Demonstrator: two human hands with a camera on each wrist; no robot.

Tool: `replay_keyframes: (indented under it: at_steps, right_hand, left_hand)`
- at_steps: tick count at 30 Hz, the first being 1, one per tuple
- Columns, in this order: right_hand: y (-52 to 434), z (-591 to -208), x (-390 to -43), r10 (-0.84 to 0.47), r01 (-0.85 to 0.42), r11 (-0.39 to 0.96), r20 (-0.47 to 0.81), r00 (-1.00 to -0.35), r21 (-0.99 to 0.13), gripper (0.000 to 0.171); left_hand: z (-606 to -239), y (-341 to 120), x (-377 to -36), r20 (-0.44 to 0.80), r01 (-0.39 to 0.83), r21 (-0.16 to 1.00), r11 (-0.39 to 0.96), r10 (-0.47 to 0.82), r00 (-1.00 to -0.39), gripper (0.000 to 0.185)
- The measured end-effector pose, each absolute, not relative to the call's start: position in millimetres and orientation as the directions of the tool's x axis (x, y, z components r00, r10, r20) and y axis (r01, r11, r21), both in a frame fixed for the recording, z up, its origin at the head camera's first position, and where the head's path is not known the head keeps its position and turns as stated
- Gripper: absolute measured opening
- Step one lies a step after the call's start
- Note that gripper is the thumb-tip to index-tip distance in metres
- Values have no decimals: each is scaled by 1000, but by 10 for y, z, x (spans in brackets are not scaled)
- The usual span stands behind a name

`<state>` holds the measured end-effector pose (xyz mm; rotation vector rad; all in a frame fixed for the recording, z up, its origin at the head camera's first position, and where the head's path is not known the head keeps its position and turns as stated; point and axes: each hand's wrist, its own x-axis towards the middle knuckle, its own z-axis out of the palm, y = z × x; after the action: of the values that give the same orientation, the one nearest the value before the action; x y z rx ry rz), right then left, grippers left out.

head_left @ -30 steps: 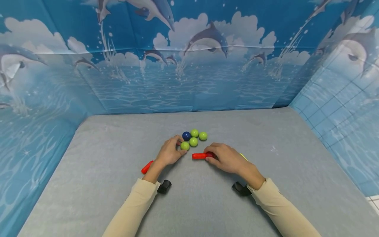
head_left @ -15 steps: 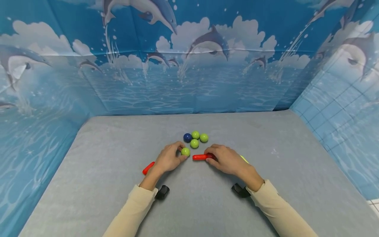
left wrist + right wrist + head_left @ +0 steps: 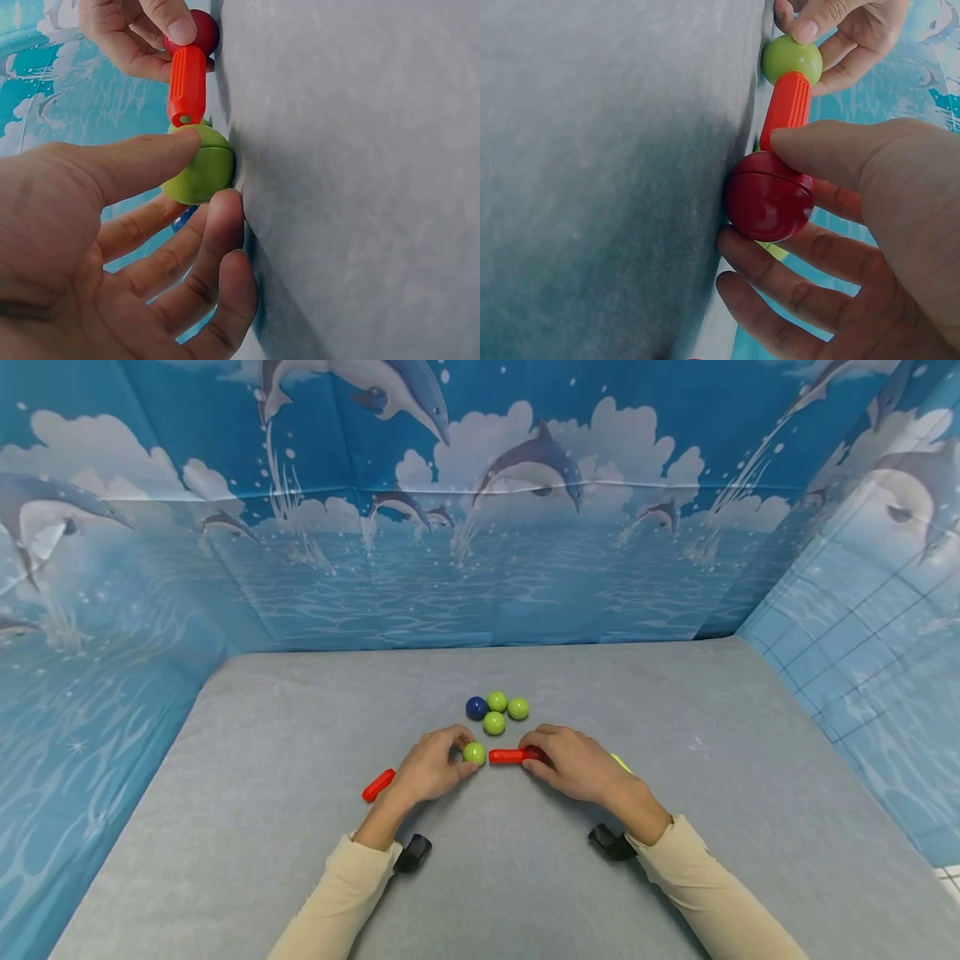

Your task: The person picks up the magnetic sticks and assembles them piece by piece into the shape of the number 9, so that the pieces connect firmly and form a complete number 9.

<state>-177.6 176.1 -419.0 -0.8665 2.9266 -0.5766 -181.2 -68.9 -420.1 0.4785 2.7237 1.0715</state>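
Note:
My left hand (image 3: 431,766) pinches a lime-green ball (image 3: 199,176) between thumb and fingers, low over the grey table. With thumb and fingers, my right hand (image 3: 573,762) holds a dark red ball (image 3: 769,199) that sits at one end of a ribbed red stick (image 3: 506,757). The stick's free end points left at the green ball; I cannot tell whether the two touch. A groove runs round each held ball in the wrist views. From above, the fingers hide most of the red ball.
Beyond the hands, a dark blue ball (image 3: 476,708) sits close to several green balls (image 3: 494,722). Another red stick (image 3: 378,785) lies by the left wrist. Behind the right hand, a yellow-green piece (image 3: 621,763) is partly hidden. A dolphin-print curtain (image 3: 480,568) borders the table (image 3: 300,710).
My left hand has drawn the green ball away from the cluster, toward me, up to the red stick's end. The right hand has stayed almost still with the red ball.

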Motion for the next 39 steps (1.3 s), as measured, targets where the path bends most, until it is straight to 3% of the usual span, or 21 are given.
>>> replay_keyframes:
  at_steps: [39]
  right_hand:
    - [1766,-4204,-1779,-529,-507,786,39,-848,-354,19]
  left_hand:
    - [-4032,-916,-1643,-24,235,695,680,349,-937,32]
